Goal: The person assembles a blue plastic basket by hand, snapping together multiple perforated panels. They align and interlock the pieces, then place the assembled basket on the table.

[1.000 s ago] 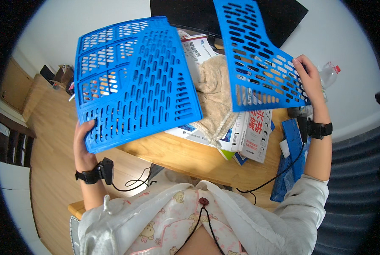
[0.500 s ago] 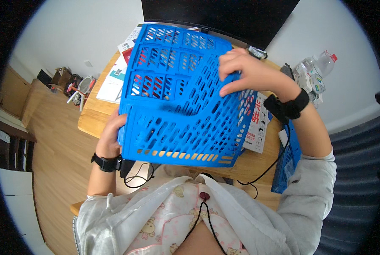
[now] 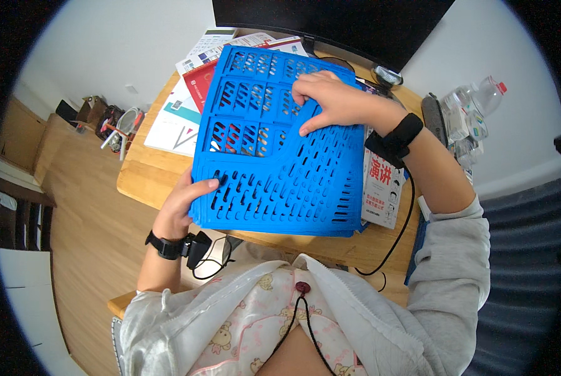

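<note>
A blue slotted plastic file rack, with several compartments marked by ribs on its back, is held up over the wooden table in front of me. My left hand grips its lower left corner, thumb over the front face and fingers behind. From the upper right, my right hand curls over the sloping edge of the front panel, its fingertips partly hidden behind that edge. Right of the rack a white book with red print is partly covered. Behind the rack's left side lie a red booklet and white papers.
A dark monitor stands at the table's back. At the right are a dark pouch and clear plastic bottles. A black cable hangs from my right wrist. The wooden table ends at the front left above the floor.
The rack has shifted slightly right and turned, so its front faces me more flatly and the red booklet shows more. My left thumb now lies over its front; my right hand has moved left.
</note>
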{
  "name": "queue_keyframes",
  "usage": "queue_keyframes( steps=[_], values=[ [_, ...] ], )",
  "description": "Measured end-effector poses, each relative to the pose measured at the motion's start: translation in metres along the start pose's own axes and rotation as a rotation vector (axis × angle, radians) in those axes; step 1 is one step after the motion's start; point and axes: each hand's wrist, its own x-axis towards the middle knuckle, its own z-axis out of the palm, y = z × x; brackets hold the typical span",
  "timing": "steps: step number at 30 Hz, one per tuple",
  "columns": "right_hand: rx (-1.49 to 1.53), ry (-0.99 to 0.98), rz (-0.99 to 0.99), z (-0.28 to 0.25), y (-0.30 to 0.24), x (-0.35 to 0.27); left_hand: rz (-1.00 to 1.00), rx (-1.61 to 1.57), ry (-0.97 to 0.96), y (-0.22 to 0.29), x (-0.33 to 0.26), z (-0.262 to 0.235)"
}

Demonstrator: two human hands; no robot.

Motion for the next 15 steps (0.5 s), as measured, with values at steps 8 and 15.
queue_keyframes(
  steps=[8,15],
  values=[
    [-0.034,0.385,0.108,-0.018,-0.001,-0.066,0.0,-0.024,0.141,0.004,-0.006,0.014],
    [0.223,0.705,0.734,-0.05,-0.046,-0.263,0.097,0.078,0.23,-0.004,-0.007,0.008]
  ],
)
